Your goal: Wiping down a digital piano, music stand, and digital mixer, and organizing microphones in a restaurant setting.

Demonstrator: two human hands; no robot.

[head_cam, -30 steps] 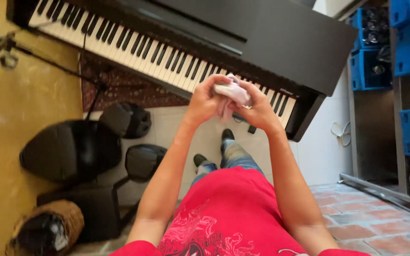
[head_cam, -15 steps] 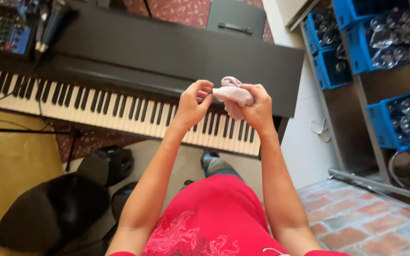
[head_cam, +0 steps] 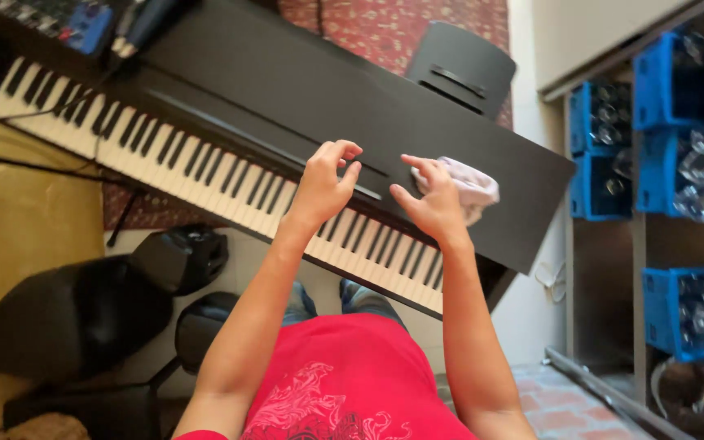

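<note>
Hands parted, right hand presses cloth on piano, left hand empty.

Crates, upper: two blue plastic crates stacked on the shelving well to the right of the right hand's fingers, beyond the piano's end; open-sided, holding clear glassware.
Crates, far right: more blue crates at the frame's right edge, further from the right hand's fingers than the first stack, also filled with clear glasses.
Crate, lower: one blue crate on a lower shelf, below and right of the right hand's fingers, with glasses inside.
Labels, signs: none legible anywhere near the fingers.
Screens: none clearly visible; the blue-panelled mixer far up-left of the left hand's fingers shows knobs only.
</note>
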